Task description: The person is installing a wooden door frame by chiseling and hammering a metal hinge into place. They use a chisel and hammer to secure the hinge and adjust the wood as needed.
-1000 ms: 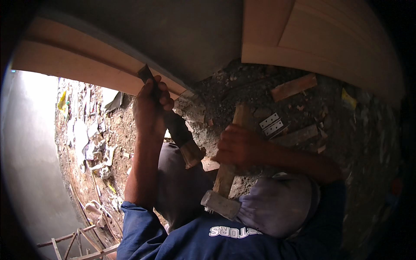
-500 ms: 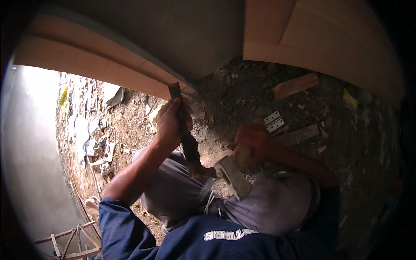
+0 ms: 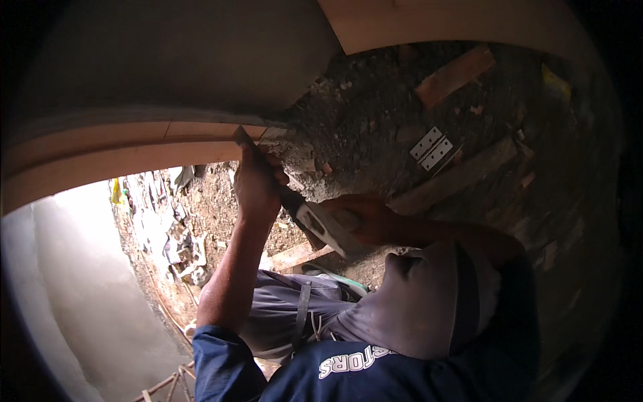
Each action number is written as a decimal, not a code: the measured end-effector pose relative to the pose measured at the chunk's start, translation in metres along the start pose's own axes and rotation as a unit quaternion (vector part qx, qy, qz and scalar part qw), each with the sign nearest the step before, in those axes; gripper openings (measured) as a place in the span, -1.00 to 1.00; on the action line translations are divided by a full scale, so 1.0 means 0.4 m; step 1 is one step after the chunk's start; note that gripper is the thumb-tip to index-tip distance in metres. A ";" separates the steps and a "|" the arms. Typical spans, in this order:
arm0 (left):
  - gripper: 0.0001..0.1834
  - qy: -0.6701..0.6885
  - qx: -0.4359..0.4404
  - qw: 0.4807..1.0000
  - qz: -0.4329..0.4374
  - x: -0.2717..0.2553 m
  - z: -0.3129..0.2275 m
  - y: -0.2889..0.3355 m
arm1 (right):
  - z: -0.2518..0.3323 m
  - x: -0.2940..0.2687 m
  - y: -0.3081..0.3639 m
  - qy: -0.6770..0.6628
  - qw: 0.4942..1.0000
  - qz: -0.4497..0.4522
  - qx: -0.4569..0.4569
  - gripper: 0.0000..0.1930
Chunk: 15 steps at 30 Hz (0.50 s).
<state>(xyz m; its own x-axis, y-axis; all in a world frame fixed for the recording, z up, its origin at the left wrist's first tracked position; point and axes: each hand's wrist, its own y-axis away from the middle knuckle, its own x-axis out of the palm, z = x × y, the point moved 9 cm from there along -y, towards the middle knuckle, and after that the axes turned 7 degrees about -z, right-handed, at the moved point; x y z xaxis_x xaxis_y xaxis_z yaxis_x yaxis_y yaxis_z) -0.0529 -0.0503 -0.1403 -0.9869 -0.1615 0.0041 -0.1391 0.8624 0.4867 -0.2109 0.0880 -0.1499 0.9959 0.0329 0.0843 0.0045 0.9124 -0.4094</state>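
Chisel in your left hand slants across the middle of your view, its blade end over the edge of a wooden frame. From the left, you have a smooth, pale grey slab, then the frame itself, a long reddish-brown timber with a stepped face and thin dark lines across it. Below it, crumpled white scraps litter rough, gritty soil. Your left fingers are wrapped firmly round the chisel. Just right of it, your right hand clasps a hammer with a pale, blocky head. That head overlaps the chisel's butt end in your view; you cannot tell whether they touch. Farther right lie a flat metal hinge with dark screw holes, a long, dusty board and a reddish wood offcut, with a smooth wooden panel above.

White block letters, upside down and partly hidden in a fold, cross your navy shirt.

Your chisel looks dark and slim, with a flat blade and a thicker handle showing below your fist.
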 end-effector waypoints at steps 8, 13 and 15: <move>-0.61 0.017 -0.002 1.000 -0.018 0.026 -0.044 0.013 | -0.052 0.055 -0.013 -0.131 0.966 0.033 0.221 -0.59; -0.60 0.009 0.005 1.000 -0.012 0.018 -0.043 -0.011 | -0.070 0.062 -0.015 -0.188 0.950 0.022 0.249 -0.59; -0.60 -0.017 0.024 0.999 -0.042 0.011 -0.053 -0.011 | -0.073 0.058 -0.017 -0.180 0.952 0.011 0.246 -0.60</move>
<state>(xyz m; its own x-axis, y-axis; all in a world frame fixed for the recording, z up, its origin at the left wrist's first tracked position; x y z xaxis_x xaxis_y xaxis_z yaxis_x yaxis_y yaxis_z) -0.0549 -0.0651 -0.1238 -0.9738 -0.2179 -0.0643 -0.2236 0.8686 0.4421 -0.1853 0.0708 -0.1716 0.8991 0.1111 0.4233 -0.1472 0.9876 0.0536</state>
